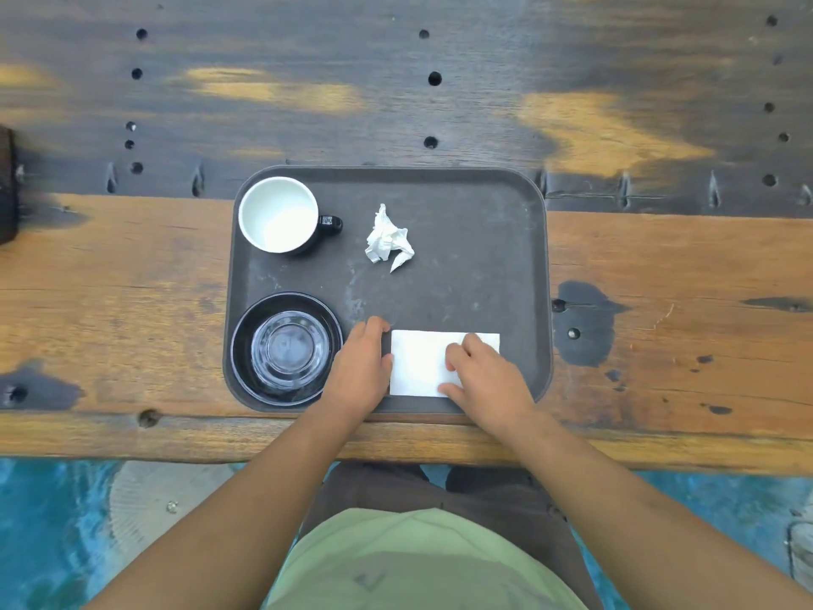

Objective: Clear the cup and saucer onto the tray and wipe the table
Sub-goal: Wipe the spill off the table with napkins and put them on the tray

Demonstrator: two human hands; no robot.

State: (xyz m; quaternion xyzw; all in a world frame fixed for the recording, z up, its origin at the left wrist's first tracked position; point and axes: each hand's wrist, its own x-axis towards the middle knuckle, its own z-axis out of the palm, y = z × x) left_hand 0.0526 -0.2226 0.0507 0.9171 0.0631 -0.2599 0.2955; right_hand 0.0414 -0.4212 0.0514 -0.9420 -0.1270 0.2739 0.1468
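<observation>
Pressing flat on the napkin (422,363), right hand (488,380) needed an edge pinch; left hand (360,367), beside it, lay loose, gripping nothing.

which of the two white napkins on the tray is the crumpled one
The napkin in the tray's middle, right of the cup, is crumpled into a ball. The other napkin lies flat and folded at the near edge, under both hands.

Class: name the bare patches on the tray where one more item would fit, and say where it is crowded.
Free: the tray right of the crumpled napkin, above the folded napkin; also the middle strip between them. Crowded: the left side, with cup and saucer, and the near edge, with both hands.
</observation>
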